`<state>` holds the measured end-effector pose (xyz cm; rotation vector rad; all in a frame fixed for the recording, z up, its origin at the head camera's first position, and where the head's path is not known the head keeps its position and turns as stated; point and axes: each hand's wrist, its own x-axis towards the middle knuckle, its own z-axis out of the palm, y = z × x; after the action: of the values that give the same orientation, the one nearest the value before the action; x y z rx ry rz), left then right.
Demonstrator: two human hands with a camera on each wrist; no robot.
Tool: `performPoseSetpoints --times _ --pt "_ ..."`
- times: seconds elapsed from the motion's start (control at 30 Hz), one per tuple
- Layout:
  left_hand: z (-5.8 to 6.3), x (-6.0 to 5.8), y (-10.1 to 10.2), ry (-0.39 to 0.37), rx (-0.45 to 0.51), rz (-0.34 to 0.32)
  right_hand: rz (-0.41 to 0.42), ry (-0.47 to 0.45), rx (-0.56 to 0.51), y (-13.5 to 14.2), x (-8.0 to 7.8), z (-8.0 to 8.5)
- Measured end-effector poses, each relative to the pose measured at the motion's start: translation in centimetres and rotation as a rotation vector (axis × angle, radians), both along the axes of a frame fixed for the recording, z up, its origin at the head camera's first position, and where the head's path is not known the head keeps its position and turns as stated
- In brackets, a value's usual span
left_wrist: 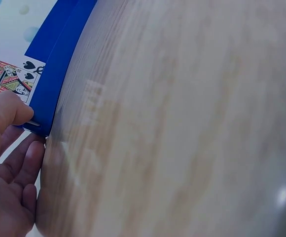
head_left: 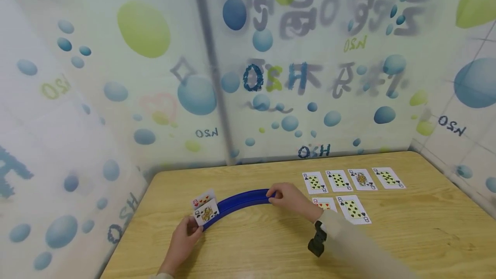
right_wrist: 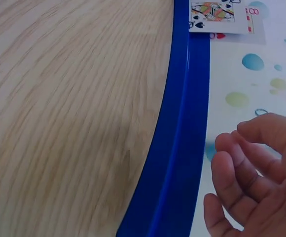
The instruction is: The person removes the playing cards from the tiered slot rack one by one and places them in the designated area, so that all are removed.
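A curved blue card holder [head_left: 245, 198] lies on the wooden table. At its left end stand a queen of spades [head_left: 207, 213] and, behind it, an eight of hearts [head_left: 202, 200]. My left hand [head_left: 182, 235] grips this end; in the left wrist view the thumb [left_wrist: 22, 111] covers the queen's lower corner and the holder's edge, with the other fingers behind and below. At the holder's right end is my right hand [head_left: 292, 201]. Seen from the right wrist, its loosely curled fingers [right_wrist: 224, 170] are beside the blue strip with nothing between them; contact is unclear.
Face-up cards lie in two rows at the right: a back row with a queen [head_left: 362, 179] and an eight [head_left: 315, 183] among several, and a front row with a red nine [head_left: 324, 204], partly behind my right arm, and a black eight [head_left: 353, 209]. Patterned curtains [head_left: 263, 124] enclose the table.
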<state>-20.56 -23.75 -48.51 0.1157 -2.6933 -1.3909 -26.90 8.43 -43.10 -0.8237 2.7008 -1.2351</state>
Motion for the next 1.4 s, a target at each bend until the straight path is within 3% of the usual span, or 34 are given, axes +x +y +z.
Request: performPoseSetpoints --times 0.3,0.47,0.87,1.4 --pt "0.1 0.1 0.1 -0.001 -0.008 0.007 0.153 -0.051 -0.077 -4.3 -0.7 -0.6" --pt "0.2 0.2 0.1 0.015 -0.002 -0.002 0.19 -0.102 -0.121 -6.4 -1.0 -0.7" --pt "0.4 0.2 0.3 0.02 0.002 -0.002 0.164 -0.159 -0.134 -10.7 -1.0 -1.7" --pt "0.0 0.2 0.2 0.054 0.005 -0.002 0.075 -0.151 -0.116 -13.4 -0.8 -2.2"
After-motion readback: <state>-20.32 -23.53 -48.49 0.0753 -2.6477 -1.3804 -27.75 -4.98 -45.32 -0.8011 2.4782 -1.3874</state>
